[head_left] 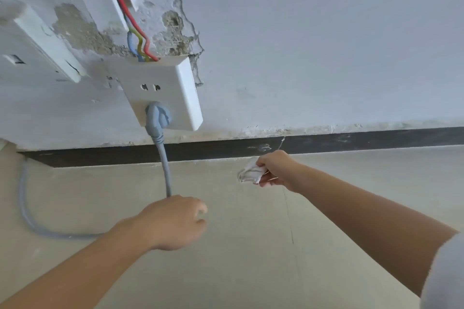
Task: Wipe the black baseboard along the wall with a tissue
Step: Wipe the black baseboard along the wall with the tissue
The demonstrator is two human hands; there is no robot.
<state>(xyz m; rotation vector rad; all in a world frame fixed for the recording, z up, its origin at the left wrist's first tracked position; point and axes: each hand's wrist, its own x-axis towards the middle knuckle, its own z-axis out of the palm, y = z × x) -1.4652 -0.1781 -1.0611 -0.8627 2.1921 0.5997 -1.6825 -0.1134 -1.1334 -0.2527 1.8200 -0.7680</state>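
Observation:
The black baseboard (pixel 216 149) runs along the foot of the white wall, from the left to the right edge of the view, with pale smudges near its middle. My right hand (pixel 277 169) is shut on a crumpled white tissue (pixel 251 173), held just below the baseboard, over the floor. My left hand (pixel 175 222) hovers lower, at the grey power cable (pixel 164 165); the cable passes behind the fingers, and whether they grip it is hidden.
A white wall socket (pixel 170 88) holds the grey plug (pixel 157 115); red, yellow and blue wires enter it from above. The cable hangs across the baseboard and loops on the beige floor (pixel 251 258) at left. The wall plaster is chipped above the socket.

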